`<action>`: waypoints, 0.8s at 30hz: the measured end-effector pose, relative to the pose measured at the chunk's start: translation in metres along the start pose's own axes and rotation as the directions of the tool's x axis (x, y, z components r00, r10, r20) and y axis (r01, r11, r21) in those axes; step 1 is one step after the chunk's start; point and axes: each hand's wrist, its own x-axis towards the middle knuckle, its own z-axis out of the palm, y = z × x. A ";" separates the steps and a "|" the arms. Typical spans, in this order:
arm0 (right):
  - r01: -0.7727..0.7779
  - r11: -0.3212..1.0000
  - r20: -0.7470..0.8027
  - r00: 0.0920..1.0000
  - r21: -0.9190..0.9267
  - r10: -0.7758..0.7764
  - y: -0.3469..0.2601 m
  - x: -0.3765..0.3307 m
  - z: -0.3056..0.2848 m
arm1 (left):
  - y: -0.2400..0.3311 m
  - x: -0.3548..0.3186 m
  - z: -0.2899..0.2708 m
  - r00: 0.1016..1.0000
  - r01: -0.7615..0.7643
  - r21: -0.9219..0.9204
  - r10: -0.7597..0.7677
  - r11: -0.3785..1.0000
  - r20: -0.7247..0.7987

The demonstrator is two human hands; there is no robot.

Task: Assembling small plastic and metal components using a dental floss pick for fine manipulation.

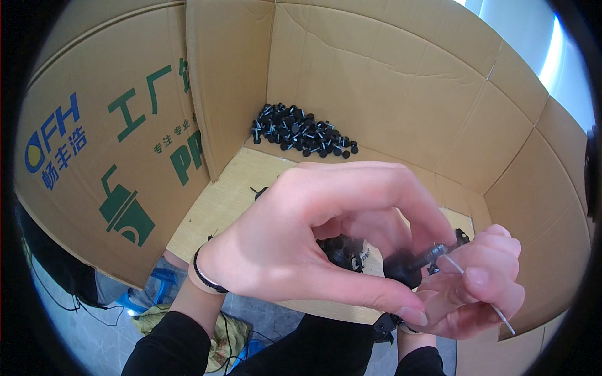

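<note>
The left hand (313,232) curls over in the near middle of the view, its thumb and fingers closed around a small black foot with a threaded stud (411,263); the round black head sits at the thumb tip and the stud points right. The right hand (476,288) meets it from the near right, fingers pinched on a thin white tie (476,285) that runs slanting from the stud's tip down to the right, past the fingers. The two hands touch around the part. Under them, a few more black pieces (343,250) lie on the bench (219,207), which is walled by cardboard panels (376,81). A pile of black feet (301,131) lies in the far corner, well apart from the hands.
</note>
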 end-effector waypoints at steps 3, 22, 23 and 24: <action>0.024 0.999 0.045 0.999 0.039 -0.026 0.000 0.001 -0.001 | -0.002 0.001 0.000 0.998 -0.064 0.046 0.064 0.997 0.002; -0.036 0.998 0.064 0.997 0.050 0.032 -0.003 -0.001 -0.005 | 0.003 -0.001 0.004 0.997 -0.045 0.103 0.051 0.994 -0.056; -0.032 0.999 0.067 0.997 0.032 0.030 -0.003 -0.001 -0.005 | 0.003 0.000 0.005 0.998 -0.036 0.101 0.041 0.994 -0.057; -0.029 0.999 0.070 0.997 0.014 0.028 -0.003 -0.001 -0.005 | 0.002 0.000 0.004 0.998 -0.037 0.098 0.042 0.995 -0.055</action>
